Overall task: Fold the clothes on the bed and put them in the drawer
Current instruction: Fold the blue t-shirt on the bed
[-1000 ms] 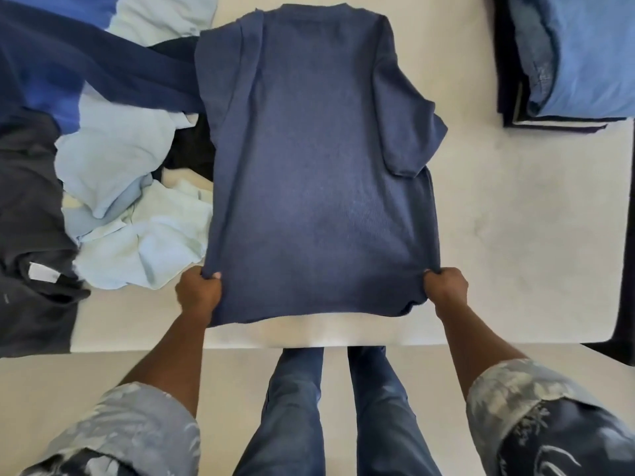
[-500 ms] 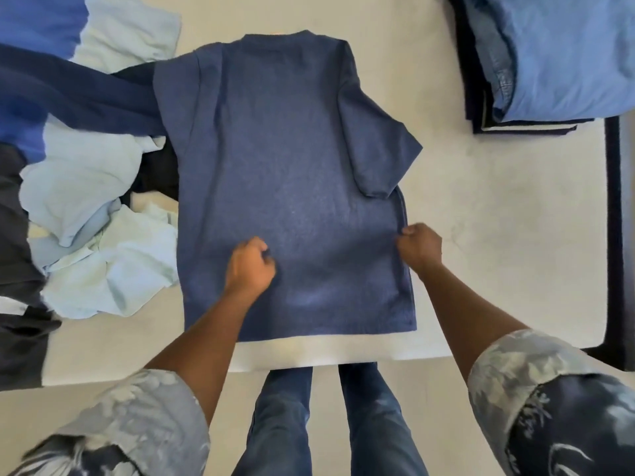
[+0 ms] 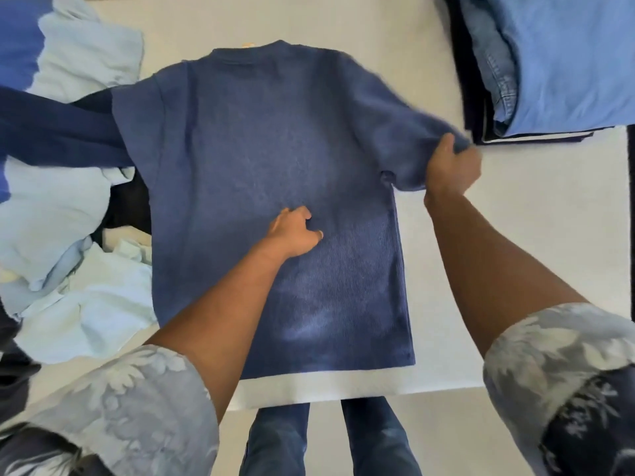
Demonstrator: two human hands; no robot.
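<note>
Blue shirt (image 3: 268,139) flat on the bed (image 3: 515,269), right sleeve (image 3: 409,139) lifted for folding.

The right hand (image 3: 450,170) has its grip pinched on the sleeve. The left hand (image 3: 295,231) rests curled on the shirt's middle; whether it pinches cloth I cannot tell. If that anchor slips, pulling the sleeve could drag the shirt sideways and skew the fold.

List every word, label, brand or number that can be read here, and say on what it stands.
None can be read.
The small pale tag at the collar of the blue T-shirt is too small to read.
The folded stack and the pile of clothes show no print.
</note>
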